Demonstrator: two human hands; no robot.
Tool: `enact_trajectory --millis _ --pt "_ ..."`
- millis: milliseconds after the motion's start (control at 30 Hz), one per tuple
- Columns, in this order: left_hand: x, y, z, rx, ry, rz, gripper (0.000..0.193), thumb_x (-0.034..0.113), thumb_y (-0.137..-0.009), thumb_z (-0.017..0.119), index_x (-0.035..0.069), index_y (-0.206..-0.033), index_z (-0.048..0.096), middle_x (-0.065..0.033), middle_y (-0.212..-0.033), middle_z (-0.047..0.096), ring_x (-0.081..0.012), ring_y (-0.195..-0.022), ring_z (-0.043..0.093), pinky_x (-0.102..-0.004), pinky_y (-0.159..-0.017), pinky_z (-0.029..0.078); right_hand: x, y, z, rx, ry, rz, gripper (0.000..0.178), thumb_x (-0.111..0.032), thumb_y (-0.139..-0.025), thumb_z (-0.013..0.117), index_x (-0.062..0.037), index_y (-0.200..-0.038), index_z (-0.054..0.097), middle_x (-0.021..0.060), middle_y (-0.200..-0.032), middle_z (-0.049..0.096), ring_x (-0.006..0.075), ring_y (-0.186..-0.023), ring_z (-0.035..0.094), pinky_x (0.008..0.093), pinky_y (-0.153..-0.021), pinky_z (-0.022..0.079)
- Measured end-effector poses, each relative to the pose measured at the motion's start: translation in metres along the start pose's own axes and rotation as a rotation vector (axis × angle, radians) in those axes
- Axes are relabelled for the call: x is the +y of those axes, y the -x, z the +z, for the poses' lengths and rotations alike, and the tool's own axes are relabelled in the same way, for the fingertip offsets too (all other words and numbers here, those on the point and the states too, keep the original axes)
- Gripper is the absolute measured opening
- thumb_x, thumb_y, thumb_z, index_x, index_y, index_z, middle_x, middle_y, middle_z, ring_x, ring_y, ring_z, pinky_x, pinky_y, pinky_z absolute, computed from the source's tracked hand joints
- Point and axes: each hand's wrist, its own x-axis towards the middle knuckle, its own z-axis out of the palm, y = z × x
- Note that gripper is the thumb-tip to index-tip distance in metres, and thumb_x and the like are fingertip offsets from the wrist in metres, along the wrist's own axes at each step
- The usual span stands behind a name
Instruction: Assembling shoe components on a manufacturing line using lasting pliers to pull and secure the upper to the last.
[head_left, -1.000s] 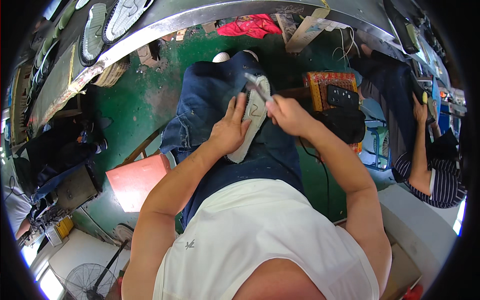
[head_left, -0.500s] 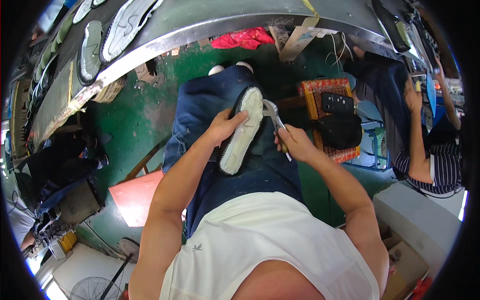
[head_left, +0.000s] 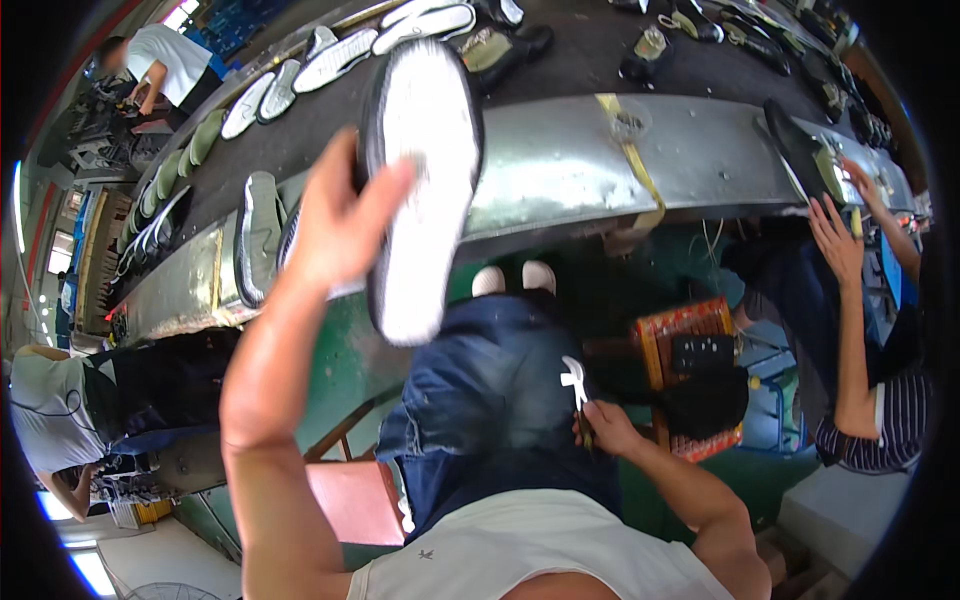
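Raised over the front edge of the bench is a shoe (head_left: 430, 230), its white underside turned up toward me and a dark rim around it. My left hand (head_left: 345, 225) grips the shoe by its left side, thumb lying across the white bottom, the other fingers hidden beneath. Low over my lap, my right hand (head_left: 608, 428) is closed around the handles of a pair of lasting pliers (head_left: 575, 385). Their pale curved metal head points away from me, apart from the shoe.
The metal-edged bench (head_left: 570, 150) carries several shoes and soles, among them a grey sole (head_left: 258, 235) at its left edge. On my right stands a rattan stool (head_left: 685, 322) with a black phone (head_left: 703, 352) and a black bag. A co-worker's hand (head_left: 838, 240) works at far right.
My left hand has lifted the shoe from my lap up and forward to the bench. The pliers have come away from the shoe's edge and stay low in my right hand. The view has tipped up.
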Motion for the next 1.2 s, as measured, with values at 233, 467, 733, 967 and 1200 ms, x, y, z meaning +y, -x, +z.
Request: enact_trajectory --millis 233,467,733,967,1200 --pt "-0.048 -0.243 -0.035 -0.037 -1.157 0.254 0.057 0.047 -0.088 0.069 -0.005 -0.109 0.060 -0.0261 -0.111 0.066 -0.0424 -0.104 0.065 -0.0487 -0.090 0.052 -0.013 -0.029 -0.019 -0.006 -0.046 0.028 0.046 -0.038 -0.110 0.038 0.0033 -0.105 0.059 0.0132 -0.086 0.068 0.0213 -0.069 0.069 0.0338 -0.063 0.056" --pt "-0.194 -0.282 -0.001 -0.560 -1.366 0.016 0.062 0.045 -0.092 0.066 0.008 -0.140 0.052 -0.0127 -0.140 0.057 -0.0323 -0.130 0.053 -0.0460 -0.109 0.041 -0.067 -0.046 -0.023 0.047 -0.030 0.143 0.051 -0.046 -0.108 0.037 -0.0005 -0.109 0.060 0.0127 -0.089 0.070 0.0217 -0.071 0.071 0.0269 -0.050 0.047" --pt "-0.112 -0.216 -0.041 -0.432 -1.117 -0.244 0.056 0.055 -0.093 0.058 0.007 -0.117 0.072 -0.0185 -0.117 0.071 -0.0360 -0.112 0.066 -0.0450 -0.097 0.051 -0.077 -0.050 -0.024 0.002 -0.045 0.177 0.051 -0.046 -0.108 0.038 0.0000 -0.108 0.059 0.0118 -0.088 0.069 0.0215 -0.071 0.070 0.0267 -0.053 0.048" --pt "-0.157 -0.134 -0.095 -0.378 -0.603 -0.513 0.101 0.052 -0.072 0.080 -0.006 -0.147 0.044 -0.0287 -0.144 0.052 -0.0390 -0.132 0.054 -0.0396 -0.110 0.043 -0.065 -0.031 -0.005 -0.003 0.025 0.171 0.052 -0.047 -0.108 0.038 -0.0001 -0.107 0.059 0.0121 -0.088 0.069 0.0204 -0.071 0.070 0.0269 -0.053 0.048" --pt "-0.081 -0.054 -0.040 -0.356 -1.078 -0.139 0.088 0.042 -0.080 0.076 0.013 -0.154 0.039 -0.0254 -0.141 0.051 -0.0422 -0.133 0.049 -0.0478 -0.109 0.043 -0.018 0.005 0.011 0.035 0.068 0.078 0.047 -0.045 -0.108 0.041 -0.0013 -0.107 0.059 0.0113 -0.088 0.069 0.0202 -0.072 0.071 0.0270 -0.053 0.049"
